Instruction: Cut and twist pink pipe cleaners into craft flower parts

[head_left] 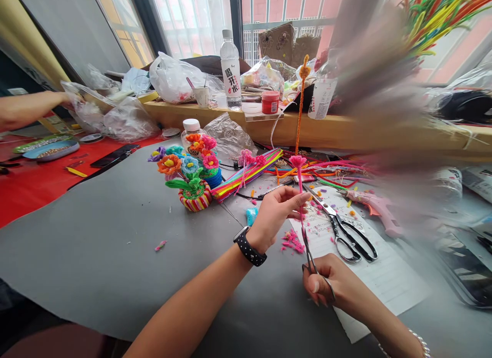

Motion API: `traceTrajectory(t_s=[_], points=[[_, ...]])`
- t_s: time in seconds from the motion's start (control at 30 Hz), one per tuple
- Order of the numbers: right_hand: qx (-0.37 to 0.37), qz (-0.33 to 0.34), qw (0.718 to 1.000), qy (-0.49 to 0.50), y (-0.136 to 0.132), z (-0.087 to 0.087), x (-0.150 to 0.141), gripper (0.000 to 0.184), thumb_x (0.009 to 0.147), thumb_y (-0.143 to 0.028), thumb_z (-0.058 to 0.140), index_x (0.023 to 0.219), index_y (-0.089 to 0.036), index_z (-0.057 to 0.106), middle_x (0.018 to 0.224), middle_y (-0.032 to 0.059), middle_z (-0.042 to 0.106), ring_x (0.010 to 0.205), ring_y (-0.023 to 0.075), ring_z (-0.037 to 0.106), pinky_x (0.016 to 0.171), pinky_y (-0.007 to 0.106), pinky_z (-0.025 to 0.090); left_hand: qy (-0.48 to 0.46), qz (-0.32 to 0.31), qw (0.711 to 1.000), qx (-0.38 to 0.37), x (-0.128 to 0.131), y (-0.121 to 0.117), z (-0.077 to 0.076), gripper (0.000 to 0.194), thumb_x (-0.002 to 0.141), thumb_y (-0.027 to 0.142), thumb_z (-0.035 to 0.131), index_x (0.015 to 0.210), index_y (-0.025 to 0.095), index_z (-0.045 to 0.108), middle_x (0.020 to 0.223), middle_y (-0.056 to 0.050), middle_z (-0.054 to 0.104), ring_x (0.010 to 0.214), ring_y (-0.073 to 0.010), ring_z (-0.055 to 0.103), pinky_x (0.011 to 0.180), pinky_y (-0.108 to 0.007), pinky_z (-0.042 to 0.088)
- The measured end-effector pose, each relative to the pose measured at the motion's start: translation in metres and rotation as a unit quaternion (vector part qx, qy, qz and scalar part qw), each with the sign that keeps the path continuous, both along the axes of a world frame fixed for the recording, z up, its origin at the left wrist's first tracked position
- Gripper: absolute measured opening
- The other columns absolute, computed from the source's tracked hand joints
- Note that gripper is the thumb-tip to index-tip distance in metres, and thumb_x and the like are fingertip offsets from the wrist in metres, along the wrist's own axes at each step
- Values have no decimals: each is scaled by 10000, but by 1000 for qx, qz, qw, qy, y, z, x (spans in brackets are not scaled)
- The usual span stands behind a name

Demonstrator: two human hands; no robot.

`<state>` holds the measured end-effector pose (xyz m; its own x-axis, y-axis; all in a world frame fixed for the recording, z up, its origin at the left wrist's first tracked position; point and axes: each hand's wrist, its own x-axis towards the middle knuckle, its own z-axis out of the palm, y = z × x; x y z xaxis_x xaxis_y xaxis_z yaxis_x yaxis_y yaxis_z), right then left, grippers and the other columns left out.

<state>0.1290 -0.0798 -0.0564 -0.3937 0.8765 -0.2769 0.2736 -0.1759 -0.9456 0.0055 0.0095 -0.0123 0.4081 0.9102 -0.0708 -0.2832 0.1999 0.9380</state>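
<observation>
My left hand (274, 214), with a dotted black watch band on the wrist, pinches the stem of a pink pipe-cleaner flower (298, 161) and holds it upright. My right hand (326, 285) grips a small pair of scissors (308, 247) whose blades point up along the pink stem. Pink fuzz scraps (292, 241) lie on the grey mat (115, 245) just below the stem. Both hands are closed.
A second, larger pair of scissors (346, 231) lies on white paper (384, 276). A pink glue gun (378, 208), a pipe-cleaner bundle (249, 174) and a flower pot craft (192, 181) sit behind. Another person's arm (31, 107) reaches in far left. A blurred shape covers the right.
</observation>
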Motion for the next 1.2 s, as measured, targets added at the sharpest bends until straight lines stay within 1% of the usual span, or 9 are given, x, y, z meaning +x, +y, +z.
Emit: traceTrajectory(t_s=[0.1,0.23,0.37,0.67,0.83,0.93,1.03,1.13,1.2], points=[[2,-5,1000,-19,1,-3,1,621,558,-754,438,405,-153,456,354,-24,374,346,75,332,367,210,204,0,5,1000,3,0,0,0,245,639,335,640,692,133,513,629,26,524,559,-57,513,518,-182,418],[8,-10,999,-49,2,-1,0,617,579,-745,428,383,-160,443,337,-19,368,342,80,329,365,216,205,-1,12,1000,-1,0,0,1,243,641,334,642,697,135,513,630,30,521,560,-58,517,533,-191,429],[-6,-16,999,-47,2,0,-1,604,575,-733,449,366,-168,414,334,-18,376,337,71,317,355,212,194,-1,13,1000,-2,0,0,1,244,635,333,647,690,136,513,625,33,522,552,-56,515,536,-196,428],[-2,-19,999,-33,2,-5,-1,569,619,-660,501,360,-157,437,308,-37,359,310,52,299,336,197,190,-11,7,1000,-6,0,-1,3,237,637,320,647,684,131,512,619,33,517,551,-54,516,538,-191,435],[-10,-28,999,-27,2,-3,-1,571,610,-669,498,353,-163,436,311,-32,379,305,53,304,338,200,196,-27,7,1000,-4,0,-1,3,227,642,313,645,698,131,521,626,32,516,550,-48,511,528,-179,432],[3,-27,999,-32,2,-2,-1,598,611,-700,458,347,-164,439,312,-23,381,308,57,295,347,210,193,-27,3,1000,-3,0,-1,3,224,648,317,641,705,132,526,631,31,521,551,-49,515,533,-181,435],[29,-24,998,-42,3,-2,0,637,619,-729,404,338,-160,460,308,-27,344,315,65,294,358,219,192,-24,5,1000,-7,-1,-1,3,227,643,321,644,698,134,528,622,35,520,545,-48,516,542,-183,432],[56,-28,997,-46,5,-2,2,651,628,-729,392,371,-146,523,330,-24,355,339,75,325,374,219,211,-18,4,1000,-9,-2,0,4,228,644,329,642,700,137,532,614,36,525,545,-49,519,547,-182,424],[67,-33,996,-42,6,-1,4,637,641,-710,408,409,-138,564,350,-20,378,359,78,339,384,217,223,-7,-12,1000,-7,-3,0,5,226,653,336,633,706,138,537,629,28,545,545,-50,522,551,-184,419]])
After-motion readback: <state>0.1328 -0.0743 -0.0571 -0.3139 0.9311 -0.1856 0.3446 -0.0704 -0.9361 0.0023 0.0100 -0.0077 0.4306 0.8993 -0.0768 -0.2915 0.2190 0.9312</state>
